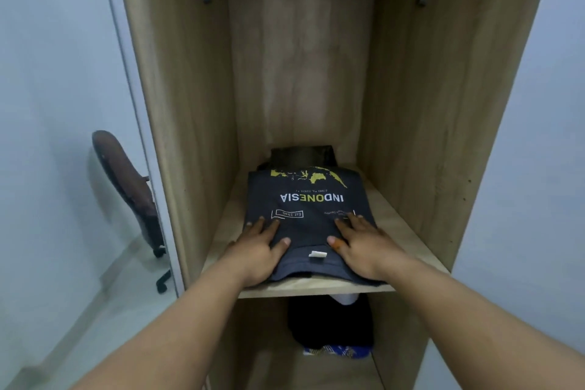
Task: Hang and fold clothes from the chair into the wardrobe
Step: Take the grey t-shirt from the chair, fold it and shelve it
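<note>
- The folded dark T-shirt [308,209] carries the word "INDONESIA" in big letters, upside down from here; the "ONE" in the middle is yellow, the rest white.
- Nearer its front edge, a small white-outlined box reads "Est 1945", also upside down.
- A thin line of tiny print sits just beyond the big word, too small to read.
- Small print near the right hand [364,244] is too blurred to read.
- The white tag [317,254] at the collar shows no legible text.

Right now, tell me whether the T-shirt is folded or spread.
Folded: the T-shirt lies as a compact rectangle on the shelf, both hands flat on it.
</note>
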